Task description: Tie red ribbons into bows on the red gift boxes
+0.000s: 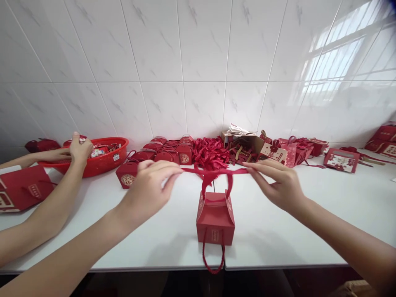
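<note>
A dark red ribbon [236,171] is stretched level between my hands. My left hand [149,183] pinches one end of it between thumb and fingers, and my right hand [276,181] pinches the other. Below the middle of the ribbon, a small red gift box [215,231] stands upright at the front of the table. Loops of the ribbon run down to the folded top of the box. On the near side, a braided red cord handle [213,270] hangs past the table's edge. Whether the ribbon is knotted in the middle is too blurred to tell.
A pile of red ribbons [210,152] lies by the wall, with several red boxes [185,154] beside it and an open carton [255,144]. At left, another person's hands [79,148] reach over a red plastic basin [105,165]; a larger red box [26,187] is near those arms.
</note>
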The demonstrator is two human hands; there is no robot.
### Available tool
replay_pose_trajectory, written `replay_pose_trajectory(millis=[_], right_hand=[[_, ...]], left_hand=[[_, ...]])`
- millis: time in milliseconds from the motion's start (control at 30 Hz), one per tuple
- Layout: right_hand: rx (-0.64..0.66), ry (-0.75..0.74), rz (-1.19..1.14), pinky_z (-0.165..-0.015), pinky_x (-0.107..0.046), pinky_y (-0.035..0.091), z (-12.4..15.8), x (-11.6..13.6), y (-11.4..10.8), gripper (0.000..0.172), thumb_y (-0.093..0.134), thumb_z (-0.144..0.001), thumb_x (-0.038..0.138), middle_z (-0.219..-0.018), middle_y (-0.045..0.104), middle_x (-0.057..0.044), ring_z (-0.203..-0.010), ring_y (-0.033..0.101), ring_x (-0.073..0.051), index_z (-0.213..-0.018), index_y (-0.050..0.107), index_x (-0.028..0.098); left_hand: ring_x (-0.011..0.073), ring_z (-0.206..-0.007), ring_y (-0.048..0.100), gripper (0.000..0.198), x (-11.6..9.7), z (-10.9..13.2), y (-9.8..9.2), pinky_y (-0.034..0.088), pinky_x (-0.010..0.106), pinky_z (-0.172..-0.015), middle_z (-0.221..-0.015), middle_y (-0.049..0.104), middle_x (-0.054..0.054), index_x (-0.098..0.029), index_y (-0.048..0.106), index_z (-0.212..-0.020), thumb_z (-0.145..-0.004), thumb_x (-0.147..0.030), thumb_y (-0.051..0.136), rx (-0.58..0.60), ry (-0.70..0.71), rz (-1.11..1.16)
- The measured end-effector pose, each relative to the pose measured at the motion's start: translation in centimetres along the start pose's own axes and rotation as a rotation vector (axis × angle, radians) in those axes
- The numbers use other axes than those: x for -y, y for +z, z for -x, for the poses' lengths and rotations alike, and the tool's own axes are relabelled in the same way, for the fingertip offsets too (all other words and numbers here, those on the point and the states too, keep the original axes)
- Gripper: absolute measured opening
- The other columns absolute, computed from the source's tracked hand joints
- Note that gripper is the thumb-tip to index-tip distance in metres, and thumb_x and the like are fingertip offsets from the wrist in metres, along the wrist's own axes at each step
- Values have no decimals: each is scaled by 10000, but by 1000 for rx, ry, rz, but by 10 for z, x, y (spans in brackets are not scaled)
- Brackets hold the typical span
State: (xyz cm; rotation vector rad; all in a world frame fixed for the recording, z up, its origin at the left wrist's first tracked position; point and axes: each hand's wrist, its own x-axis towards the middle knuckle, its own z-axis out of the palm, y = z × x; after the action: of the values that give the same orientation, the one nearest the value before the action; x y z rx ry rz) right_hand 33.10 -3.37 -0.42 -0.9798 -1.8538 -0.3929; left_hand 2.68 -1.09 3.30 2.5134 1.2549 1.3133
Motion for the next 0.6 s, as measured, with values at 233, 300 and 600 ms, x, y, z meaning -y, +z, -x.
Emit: replay_pose_trajectory(millis=[233,300,600], right_hand=[[913,624,205,-579,-383,482,91,-51,-36,357,462,-871,377,-712,713,-69,-623,646,-259,-637,696,245],[955,681,102,-679,-408,521,106,-54,-31,301,485,-856,431,-858,727,-80,-751,672,-276,-833,727,254],[748,691,-318,-938,-431,432,58,2,18,561,249,-948,565,-1099,650,-106,-1044,599,-254,-1379,365,224]], left_hand=[[262,-549,562,141,92,59,-19,368,293,-555,-531,647,49,-270,639,-419,-535,-203,682,419,-534,-31],[291,-698,626,98,96,70,-17,424,291,-615,-683,706,57,-275,683,-492,-580,-245,713,576,-564,74],[226,-1030,553,221,28,34,51,414,357,-962,-1052,583,32,-237,555,-977,-832,-403,571,567,-350,407]])
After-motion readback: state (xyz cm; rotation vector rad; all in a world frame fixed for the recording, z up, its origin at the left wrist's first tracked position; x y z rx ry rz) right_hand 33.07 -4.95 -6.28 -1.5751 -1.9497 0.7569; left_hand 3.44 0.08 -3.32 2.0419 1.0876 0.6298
